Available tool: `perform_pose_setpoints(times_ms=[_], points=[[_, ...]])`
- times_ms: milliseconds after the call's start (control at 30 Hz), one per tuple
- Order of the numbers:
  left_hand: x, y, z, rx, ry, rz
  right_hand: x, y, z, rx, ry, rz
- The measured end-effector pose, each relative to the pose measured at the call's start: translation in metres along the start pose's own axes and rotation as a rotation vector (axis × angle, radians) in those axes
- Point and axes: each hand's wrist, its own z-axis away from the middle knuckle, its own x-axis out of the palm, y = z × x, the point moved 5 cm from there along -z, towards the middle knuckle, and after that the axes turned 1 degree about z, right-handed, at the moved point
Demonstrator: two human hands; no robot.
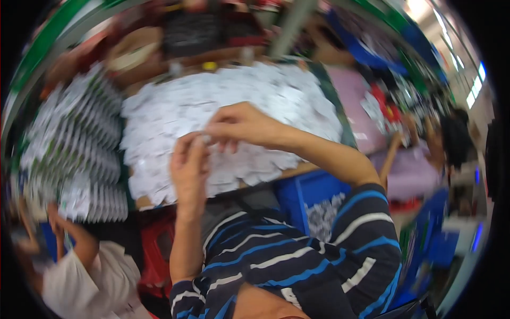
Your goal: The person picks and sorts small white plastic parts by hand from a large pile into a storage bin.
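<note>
Over the middle of the table, my left hand (189,157) and my right hand (239,125) meet at the fingertips. Both are closed in a pinch. Something small and pale (205,138) may be between them, but blur hides what it is. Beneath them, a broad layer of overlapping white paper-like pieces (159,114) covers most of the tabletop. The pieces look flat, and their print cannot be made out.
Tall rows of stacked white-and-green pieces (79,143) stand at the left. A blue bin (291,199) with grey-white pieces sits below the table's front edge. One co-worker in a pale shirt (90,271) is at lower left; another person's arm (391,157) reaches in at right, beside pink sheets (355,114).
</note>
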Motion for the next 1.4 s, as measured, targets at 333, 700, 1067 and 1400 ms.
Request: perform_pose_setpoints(times_ms=[333, 700, 1067, 1400], points=[[0.025, -0.036, 0.050, -0.002, -0.154, -0.318, 0.026, 0.076, 0.112, -0.101, 0.310, -0.523], [0.035, -0.034, 0.073, -0.002, -0.137, -0.449, 0.028, 0.086, 0.136, -0.254, 0.406, -0.473], [0.033, -0.026, 0.066, -0.123, -0.074, -0.384, 0.029, 0.079, 0.113, -0.120, 0.452, -0.503], [0.006, -0.015, 0.053, -0.128, -0.087, -0.348, 0.035, 0.059, 0.081, -0.087, 0.324, -0.322]])
